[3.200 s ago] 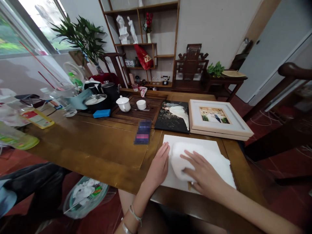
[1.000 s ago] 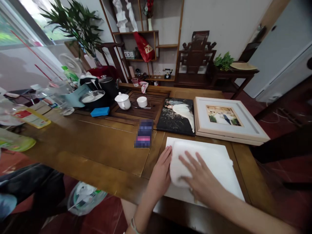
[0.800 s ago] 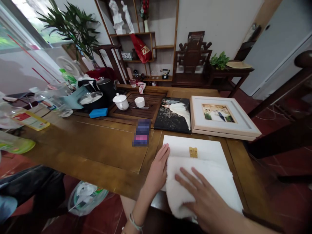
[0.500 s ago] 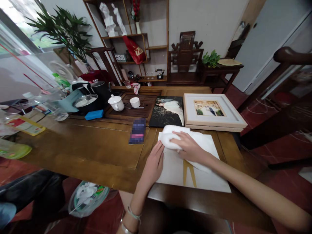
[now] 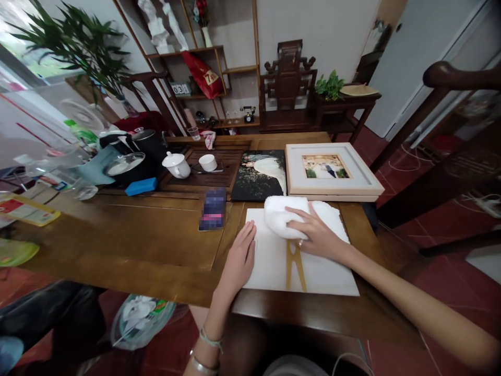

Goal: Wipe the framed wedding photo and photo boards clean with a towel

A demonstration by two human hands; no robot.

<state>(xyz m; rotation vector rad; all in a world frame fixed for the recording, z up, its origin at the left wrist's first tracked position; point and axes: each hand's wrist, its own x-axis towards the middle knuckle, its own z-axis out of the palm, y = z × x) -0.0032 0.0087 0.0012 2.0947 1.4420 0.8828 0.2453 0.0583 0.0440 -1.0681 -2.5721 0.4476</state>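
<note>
A white board, the back of a picture frame with a gold stand leg, lies flat at the near edge of the wooden table. My left hand rests flat and open on its left edge. My right hand presses down with spread fingers on a folded white cloth at the board's far end.
Behind the board lie a dark photo canvas and a pale framed photo. A phone lies left of the board. A tea tray with teapot and cup stands further back. Bottles and packets crowd the left end.
My right hand slid the white cloth from the near part of the board to its far end, uncovering the gold stand. My left hand stayed on the left edge.
</note>
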